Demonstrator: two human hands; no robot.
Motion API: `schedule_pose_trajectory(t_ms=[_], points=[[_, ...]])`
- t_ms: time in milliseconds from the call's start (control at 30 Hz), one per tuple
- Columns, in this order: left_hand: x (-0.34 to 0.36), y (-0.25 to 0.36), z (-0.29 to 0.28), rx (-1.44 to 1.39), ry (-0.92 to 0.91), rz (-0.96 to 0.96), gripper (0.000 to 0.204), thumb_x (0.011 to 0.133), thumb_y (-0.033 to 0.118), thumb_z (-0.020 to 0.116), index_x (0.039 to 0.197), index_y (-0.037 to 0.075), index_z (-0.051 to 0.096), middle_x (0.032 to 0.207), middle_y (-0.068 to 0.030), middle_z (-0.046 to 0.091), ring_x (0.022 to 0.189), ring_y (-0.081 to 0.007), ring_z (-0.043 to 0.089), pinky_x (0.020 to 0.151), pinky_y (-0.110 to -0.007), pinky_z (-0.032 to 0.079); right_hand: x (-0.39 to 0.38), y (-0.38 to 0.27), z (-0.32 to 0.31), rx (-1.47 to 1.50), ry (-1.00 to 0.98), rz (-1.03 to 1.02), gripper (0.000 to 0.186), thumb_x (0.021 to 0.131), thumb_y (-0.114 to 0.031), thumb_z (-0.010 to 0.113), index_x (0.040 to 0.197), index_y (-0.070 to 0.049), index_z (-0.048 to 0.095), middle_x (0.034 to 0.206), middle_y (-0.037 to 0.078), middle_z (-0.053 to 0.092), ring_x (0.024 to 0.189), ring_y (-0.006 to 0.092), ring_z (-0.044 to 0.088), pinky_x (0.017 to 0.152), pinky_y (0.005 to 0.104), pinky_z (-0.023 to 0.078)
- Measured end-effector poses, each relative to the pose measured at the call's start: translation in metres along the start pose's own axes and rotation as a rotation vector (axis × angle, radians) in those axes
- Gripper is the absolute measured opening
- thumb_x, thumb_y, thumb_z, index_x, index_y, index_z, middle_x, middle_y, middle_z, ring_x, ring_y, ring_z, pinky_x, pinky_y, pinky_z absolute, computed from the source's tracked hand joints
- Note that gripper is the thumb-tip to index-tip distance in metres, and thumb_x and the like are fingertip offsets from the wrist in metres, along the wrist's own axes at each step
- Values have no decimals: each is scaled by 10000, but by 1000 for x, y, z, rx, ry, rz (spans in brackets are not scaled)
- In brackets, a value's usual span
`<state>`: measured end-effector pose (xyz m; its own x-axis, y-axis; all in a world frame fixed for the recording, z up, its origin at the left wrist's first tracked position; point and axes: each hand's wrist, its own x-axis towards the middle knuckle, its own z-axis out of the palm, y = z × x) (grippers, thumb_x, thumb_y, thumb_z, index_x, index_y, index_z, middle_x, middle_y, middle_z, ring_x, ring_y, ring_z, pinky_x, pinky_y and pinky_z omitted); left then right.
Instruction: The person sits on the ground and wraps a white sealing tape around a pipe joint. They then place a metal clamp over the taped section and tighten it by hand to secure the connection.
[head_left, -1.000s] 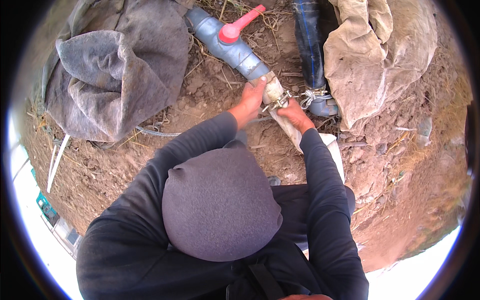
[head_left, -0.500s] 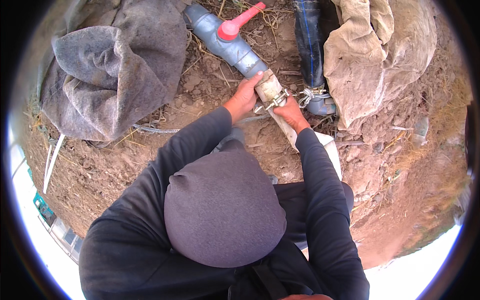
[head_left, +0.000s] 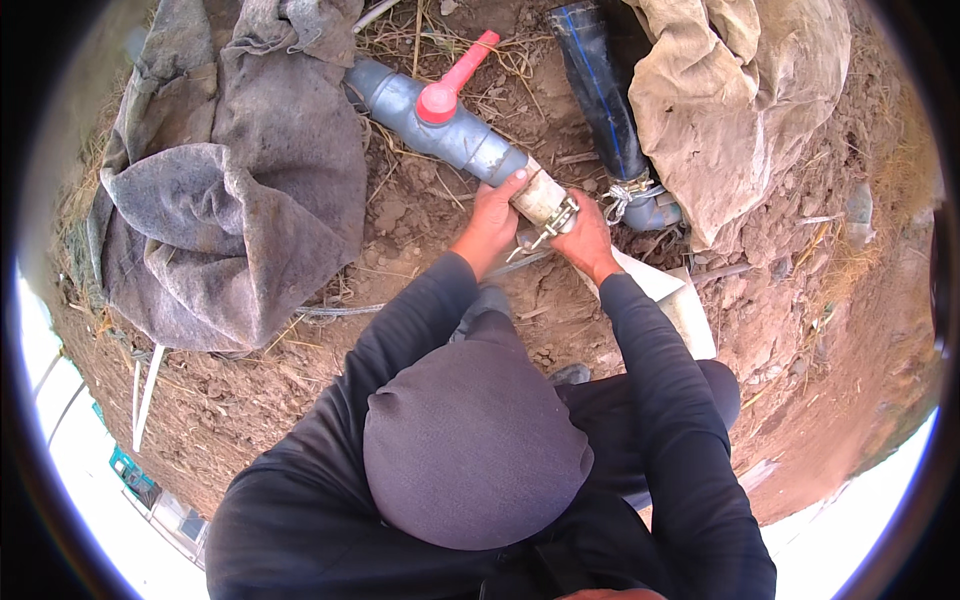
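A grey plastic ball valve (head_left: 405, 108) with a red lever handle (head_left: 452, 88) lies slanting on the soil. Over its lower pipe end sits a dirty off-white flat hose (head_left: 541, 192). My left hand (head_left: 492, 222) is closed round the near side of this sleeve, thumb on top by the joint and fingers partly hidden beneath. A metal hose clamp (head_left: 556, 222) with bolts circles the hose just below. My right hand (head_left: 588, 240) is closed round the hose right beside the clamp, its fingertips hidden. Past that hand, the loose hose (head_left: 680, 300) runs flat under my right forearm.
Grey sacking (head_left: 200, 230) heaps up at left, and tan sacking (head_left: 740, 120) at right. A black pipe with a blue stripe (head_left: 600, 90) is wired to a grey elbow (head_left: 655, 211). A thin grey cable (head_left: 345, 310) crosses the dirt near my foot.
The whole view has shifted slightly. My right hand has come up higher over the hose beside the clamp, and the clamp sits at a steeper tilt. My left hand keeps its hold.
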<state>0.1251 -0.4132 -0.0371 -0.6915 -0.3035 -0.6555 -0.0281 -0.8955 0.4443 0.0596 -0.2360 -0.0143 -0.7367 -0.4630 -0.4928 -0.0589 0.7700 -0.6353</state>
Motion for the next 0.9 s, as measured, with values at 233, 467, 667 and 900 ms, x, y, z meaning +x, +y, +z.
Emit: schedule_pose_trajectory(t_ms=[233,467,667,900], points=[[-6,7,3,49,54,-76,511,951,210,802,1363,21,566,1311,-96,671,1214,-267,641,1125,-465,479,-5,-6,0,-64,11,24,924,679,-314,904,1488,-119,501,1381,176,578,1331,386,539,1103,534,440],[-13,0,22,123,252,-126,395,1038,204,700,1352,17,550,1295,-104,658,1184,-260,654,1079,-454,517,-15,-16,5,-81,70,82,877,714,-341,862,1487,-130,503,1354,168,571,1310,398,523,1094,543,418],[1,-10,8,67,135,-92,410,1003,210,742,1322,0,592,1291,-104,678,1243,-275,627,1158,-475,452,-22,-26,7,-160,140,63,864,729,-243,858,1501,-148,480,1319,139,565,1281,381,522,1061,543,407],[5,2,-20,-81,-92,-161,474,884,109,814,1313,8,641,1308,-98,692,1263,-282,619,1180,-468,427,-31,-43,5,-258,123,73,992,720,-152,854,1587,-130,373,1428,156,516,1354,390,477,1144,541,368]])
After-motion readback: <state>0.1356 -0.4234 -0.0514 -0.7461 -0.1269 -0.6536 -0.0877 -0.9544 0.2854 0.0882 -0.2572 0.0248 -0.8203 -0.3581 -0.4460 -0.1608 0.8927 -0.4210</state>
